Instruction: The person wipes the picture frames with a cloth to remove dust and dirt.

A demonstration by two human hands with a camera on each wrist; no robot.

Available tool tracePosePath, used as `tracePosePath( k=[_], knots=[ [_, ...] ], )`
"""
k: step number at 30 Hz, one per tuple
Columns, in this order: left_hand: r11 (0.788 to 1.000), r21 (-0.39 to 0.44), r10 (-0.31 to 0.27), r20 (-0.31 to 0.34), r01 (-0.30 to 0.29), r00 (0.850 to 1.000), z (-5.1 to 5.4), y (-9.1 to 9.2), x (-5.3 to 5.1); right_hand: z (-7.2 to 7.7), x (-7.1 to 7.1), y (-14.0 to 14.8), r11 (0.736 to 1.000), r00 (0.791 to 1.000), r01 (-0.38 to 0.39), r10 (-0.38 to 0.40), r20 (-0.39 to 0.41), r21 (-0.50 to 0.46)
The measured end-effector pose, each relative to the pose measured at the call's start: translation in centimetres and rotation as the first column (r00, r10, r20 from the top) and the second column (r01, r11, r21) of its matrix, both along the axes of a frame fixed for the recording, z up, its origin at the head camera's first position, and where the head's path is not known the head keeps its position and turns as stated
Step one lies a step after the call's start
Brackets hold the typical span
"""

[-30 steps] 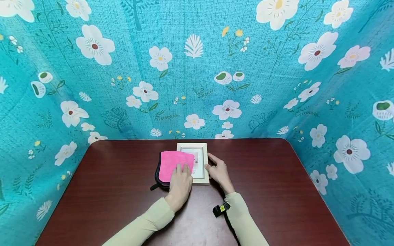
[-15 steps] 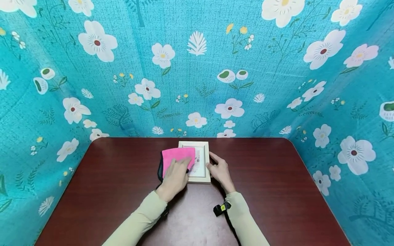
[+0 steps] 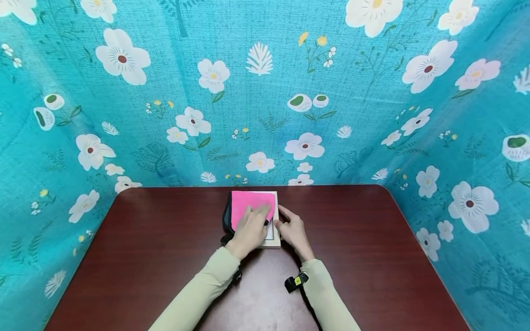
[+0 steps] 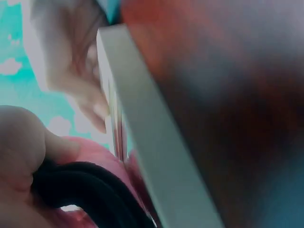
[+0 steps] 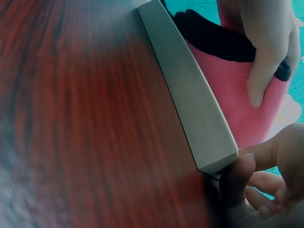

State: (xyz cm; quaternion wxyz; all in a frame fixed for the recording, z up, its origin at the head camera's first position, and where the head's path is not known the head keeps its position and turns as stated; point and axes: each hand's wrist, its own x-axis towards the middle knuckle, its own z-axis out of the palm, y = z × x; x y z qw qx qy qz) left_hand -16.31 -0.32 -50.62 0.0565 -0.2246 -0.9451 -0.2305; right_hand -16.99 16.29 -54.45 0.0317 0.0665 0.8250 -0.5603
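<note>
A pink cloth [image 3: 248, 202] with black edging lies over most of the cream picture frame [image 3: 276, 241], whose right and lower edges show. My left hand [image 3: 250, 227] is on top of the cloth, gripping it; in the right wrist view the left thumb [image 5: 259, 88] lies across the pink fabric and its black edging [image 5: 213, 40]. At the frame's right side, my right hand [image 3: 293, 231] holds the edge between thumb and fingers. The left wrist view shows the frame's pale side [image 4: 152, 133] close up, with the cloth folded against it. The picture is mostly hidden.
The dark red wooden table [image 3: 165, 257] lies under everything, its far edge meeting a blue floral curtain [image 3: 265, 92]. A black strap with a small device [image 3: 296, 281] is worn at the right wrist.
My left hand has carried the cloth rightward and away from me across the frame, covering more of the picture. My right hand keeps its hold on the frame's edge.
</note>
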Motion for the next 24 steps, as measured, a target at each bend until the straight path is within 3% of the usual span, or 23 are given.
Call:
tracePosePath(
  k=[3, 5, 9, 13, 17, 22, 24],
  knots=[
    [0.989, -0.149, -0.024, -0.011, 0.022, 1.0, -0.3, 0.6, 1.3, 0.0, 0.0, -0.2, 1.0, 1.0, 0.0, 0.0, 0.004, -0.007],
    [0.967, -0.256, -0.029, -0.054, 0.014, 0.998, -0.5, 1.0, 2.1, 0.1, 0.1, -0.3, 1.0, 1.0, 0.006, -0.006, 0.006, -0.013],
    [0.908, -0.414, -0.02, -0.2, -0.066, 0.98, -0.8, 1.4, 3.6, 0.2, 0.2, -0.3, 1.0, 1.0, 0.001, -0.001, 0.007, -0.017],
    [0.854, -0.497, 0.012, -0.279, -0.155, 0.96, -0.9, 2.0, 4.4, 0.2, 0.1, -0.1, 1.0, 1.0, -0.01, 0.01, 0.003, -0.007],
    [0.799, -0.565, 0.047, -0.282, -0.206, 0.958, -1.1, 2.7, 4.9, 0.1, 0.1, 0.0, 1.0, 1.0, -0.018, 0.018, -0.008, 0.005],
    [0.733, -0.642, 0.071, -0.254, -0.223, 0.965, -1.1, 3.2, 5.4, 0.1, 0.1, 0.0, 1.0, 1.0, -0.019, 0.019, -0.014, -0.004],
    [0.721, -0.657, 0.075, -0.241, -0.219, 0.968, -1.1, 3.1, 5.5, 0.1, 0.2, 0.0, 1.0, 1.0, -0.019, 0.019, -0.009, -0.01]
  ],
)
